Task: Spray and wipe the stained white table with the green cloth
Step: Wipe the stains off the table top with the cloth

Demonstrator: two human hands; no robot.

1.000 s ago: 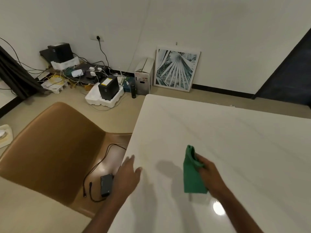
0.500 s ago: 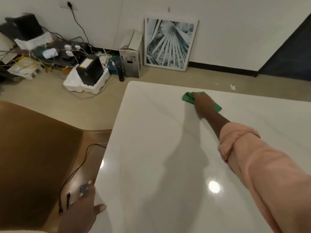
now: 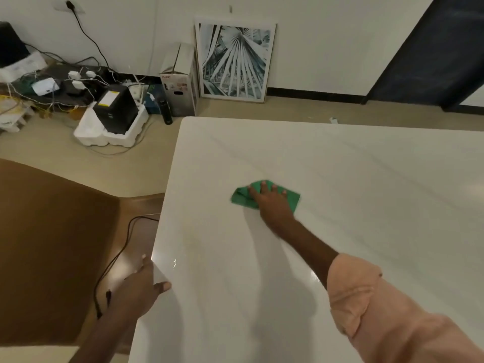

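Pressing flat with fingers spread, the right hand [image 3: 271, 203] is pinning the green cloth [image 3: 242, 199], a crumpled soft fabric piece, onto the white table [image 3: 366, 205], mid-surface toward its left side. Resting open, holding nothing, the left hand [image 3: 141, 286] is bracing the table's glossy left edge. Sitting beside that edge: a brown smooth chair [image 3: 52, 244] with a black cable [image 3: 115, 260]. Leaning against the wall beyond: a framed leaf print [image 3: 233, 61].

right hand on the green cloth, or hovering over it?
Touching. The head view shows the right hand lying flat on the green cloth, fingers spread across it, pressing it against the white table.
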